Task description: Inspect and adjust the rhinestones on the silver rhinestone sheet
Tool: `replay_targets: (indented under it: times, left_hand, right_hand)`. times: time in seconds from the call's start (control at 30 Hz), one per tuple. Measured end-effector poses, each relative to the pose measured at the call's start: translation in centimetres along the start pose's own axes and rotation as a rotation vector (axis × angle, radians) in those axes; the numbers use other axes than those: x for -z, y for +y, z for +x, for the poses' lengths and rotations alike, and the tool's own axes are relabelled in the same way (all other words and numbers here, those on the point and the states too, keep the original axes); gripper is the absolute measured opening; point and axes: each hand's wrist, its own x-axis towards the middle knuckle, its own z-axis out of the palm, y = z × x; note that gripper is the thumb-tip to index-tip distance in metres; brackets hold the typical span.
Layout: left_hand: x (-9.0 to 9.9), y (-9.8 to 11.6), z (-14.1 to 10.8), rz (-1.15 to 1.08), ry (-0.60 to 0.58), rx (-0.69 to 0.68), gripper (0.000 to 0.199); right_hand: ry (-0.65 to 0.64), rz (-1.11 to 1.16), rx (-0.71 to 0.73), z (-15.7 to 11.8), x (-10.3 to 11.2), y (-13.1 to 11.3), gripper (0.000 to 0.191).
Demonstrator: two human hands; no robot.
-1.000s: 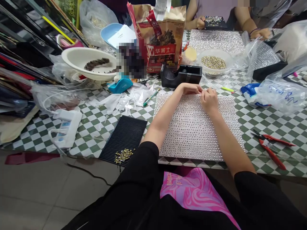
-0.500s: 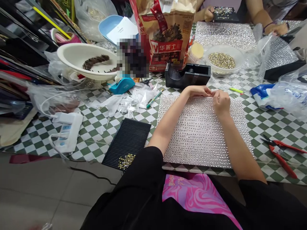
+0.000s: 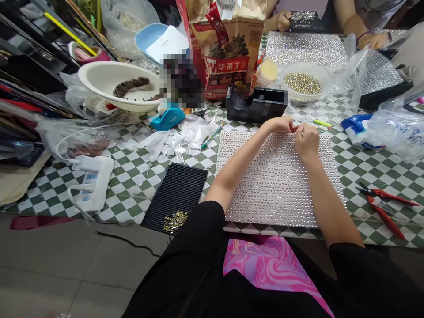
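A sheet of rhinestones [image 3: 271, 190], set in close rows, lies flat on the checkered table in front of me. At its far edge my left hand [image 3: 284, 125] is bent inward, its fingers pinched together. My right hand [image 3: 307, 140] is curled closed beside it, and the fingertips of both nearly meet. Whatever they grip there is too small or too hidden to make out. To the left, a black ridged tray [image 3: 179, 187] carries a small heap of gold rhinestones [image 3: 175, 221] at its near end.
Beyond my hands stand a black tape dispenser [image 3: 256, 105], a paper bag [image 3: 228, 53] and a bowl of gold beads [image 3: 303, 84]. Red-handled pliers [image 3: 386, 216] lie right; a power strip [image 3: 96, 183] and white basin [image 3: 115, 84] left. Another person's hand [image 3: 374, 40] is across the table.
Both hands have shifted slightly along the sheet's far edge, toward the right, still close together. The whole view has moved a little; the tray and stones stay put.
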Motion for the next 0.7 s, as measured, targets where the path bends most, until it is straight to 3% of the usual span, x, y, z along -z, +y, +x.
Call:
replay_targets:
  times: [0.2, 0.43, 0.7]
  left_hand:
    - [-0.4, 0.3, 0.1, 0.057, 0.077, 0.036, 0.016]
    - [0.0, 1.2, -0.5, 0.021, 0.11, 0.098, 0.025]
    - [0.1, 1.4, -1.9, -0.122, 0.203, 0.036, 0.013]
  right_hand:
    - [-0.028, -0.009, -0.045, 0.1, -0.1, 0.2, 0.04]
    - [-0.003, 0.052, -0.055, 0.6, -0.4, 0.4, 0.033]
    - [0.05, 0.157, -0.064, 1.4, -0.2, 0.6, 0.038]
